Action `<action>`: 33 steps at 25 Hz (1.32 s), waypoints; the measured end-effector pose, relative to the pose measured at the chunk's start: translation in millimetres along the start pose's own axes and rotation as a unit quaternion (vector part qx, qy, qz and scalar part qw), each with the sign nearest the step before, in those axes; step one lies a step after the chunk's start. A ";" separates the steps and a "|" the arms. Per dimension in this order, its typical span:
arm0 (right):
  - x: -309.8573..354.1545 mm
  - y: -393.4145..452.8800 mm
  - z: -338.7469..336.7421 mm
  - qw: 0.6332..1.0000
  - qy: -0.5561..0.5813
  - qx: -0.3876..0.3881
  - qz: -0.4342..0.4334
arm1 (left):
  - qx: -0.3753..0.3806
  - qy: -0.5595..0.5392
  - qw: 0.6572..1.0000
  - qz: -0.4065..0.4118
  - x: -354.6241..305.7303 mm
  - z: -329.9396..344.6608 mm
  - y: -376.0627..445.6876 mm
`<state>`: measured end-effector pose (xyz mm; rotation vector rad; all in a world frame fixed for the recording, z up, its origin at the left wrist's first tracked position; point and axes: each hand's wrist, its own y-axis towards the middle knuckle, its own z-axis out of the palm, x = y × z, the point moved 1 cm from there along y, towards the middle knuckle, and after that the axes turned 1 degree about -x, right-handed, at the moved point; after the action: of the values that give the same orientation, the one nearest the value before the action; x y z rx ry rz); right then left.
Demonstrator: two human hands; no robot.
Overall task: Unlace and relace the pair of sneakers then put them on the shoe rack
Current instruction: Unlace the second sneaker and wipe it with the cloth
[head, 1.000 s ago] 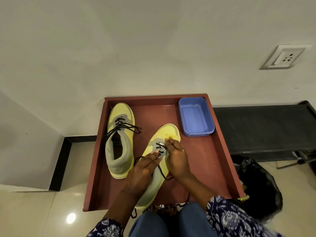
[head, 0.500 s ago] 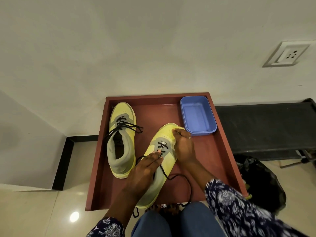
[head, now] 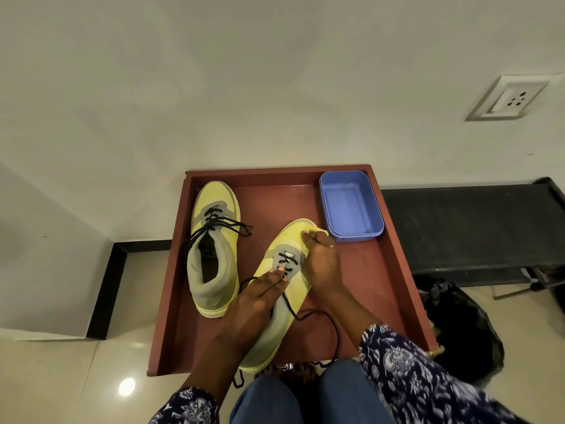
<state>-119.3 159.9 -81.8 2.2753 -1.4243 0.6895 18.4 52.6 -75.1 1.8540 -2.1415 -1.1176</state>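
Right now two yellow-and-grey sneakers sit inside a shallow red-brown tray [head: 394, 270] on the floor, pushed up against a pale wall. The left sneaker [head: 214, 249] lies toward the tray's 10 o'clock corner, toe pointing to 12 o'clock, its black lace threaded through the eyelets with the ends spilling loosely toward 3 o'clock. The right sneaker [head: 293, 243] lies near the tray's middle, its toe angled toward 1 o'clock and its heel toward 7 o'clock at the near rim.

The left hand [head: 250, 304] lies flat along the tongue of the right sneaker, fingers straight and together, fingertips pressing just below the laced lower eyelets; it grips nothing. The right hand [head: 321, 261] is on the 3 o'clock flank of the same shoe, fingers curled near the toe; whether it pinches the lace or only grips the shoe's edge cannot be told.

A loose black lace [head: 324, 319] runs out from under the left hand, loops over the tray floor toward 5 o'clock and trails to the near rim. Only the lowest eyelets of this sneaker carry lace.

A blue plastic tub [head: 351, 231] stands in the tray's 1 o'clock corner, just beside the right sneaker's toe. At 3 o'clock of the tray is a low black bench [head: 477, 228], with a black bag [head: 458, 325] below it. A white wall socket [head: 509, 99] is at 2 o'clock. Blue trousers and patterned sleeves fill 6 o'clock.
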 end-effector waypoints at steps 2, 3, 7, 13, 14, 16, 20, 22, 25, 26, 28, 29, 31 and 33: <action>0.4 -19.2 7.3 0.998 0.020 -0.054 0.000 | 0.029 0.000 0.999 -0.015 2.9 1.3 0.0; 4.2 -37.0 11.4 0.998 0.018 -0.067 -0.001 | 0.028 0.007 1.000 -0.008 4.2 3.4 -3.2; 8.5 -76.8 18.5 0.991 0.059 -0.117 0.005 | 0.042 0.007 0.999 -0.003 7.2 4.3 -5.6; 10.7 -84.7 12.6 0.979 0.148 -0.119 0.077 | 0.050 0.003 0.999 -0.002 7.9 3.6 -4.4; 11.6 -80.2 11.5 0.977 0.152 -0.114 0.093 | 0.051 0.002 0.999 0.000 8.1 3.3 -4.6; 14.0 -67.0 4.5 0.976 0.149 -0.095 0.124 | 0.048 0.002 0.999 0.004 6.7 1.8 -4.1; 14.8 -18.9 -13.2 0.985 0.090 -0.060 0.134 | 0.051 -0.006 0.999 0.005 4.8 1.0 -2.8; 14.1 7.5 -16.8 0.990 0.058 -0.033 0.122 | 0.051 -0.008 0.999 0.002 4.9 1.9 -2.4; 12.3 33.5 -20.1 0.994 -0.002 0.008 0.110 | 0.050 -0.005 0.999 0.001 5.8 3.3 -2.4; 11.5 37.8 -21.0 0.994 -0.012 0.017 0.111 | 0.049 -0.004 0.999 0.002 6.0 3.6 -2.5; 10.8 38.7 -22.1 0.994 -0.016 0.026 0.107 | 0.046 -0.001 0.999 0.008 6.6 4.3 -2.5; 10.3 35.2 -21.3 0.994 -0.013 0.026 0.106 | 0.046 -0.002 0.999 0.009 6.6 4.6 -2.6; 9.7 23.2 -18.9 0.993 0.001 0.017 0.114 | 0.043 -0.006 0.999 0.006 5.8 4.5 -2.2; 11.0 7.9 -15.9 0.991 0.017 0.010 0.135 | 0.041 -0.007 0.999 0.004 6.3 4.0 -1.5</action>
<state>-125.7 157.3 -62.1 2.0941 -1.7354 0.8201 16.0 48.8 -81.3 1.8744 -2.2329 -1.0582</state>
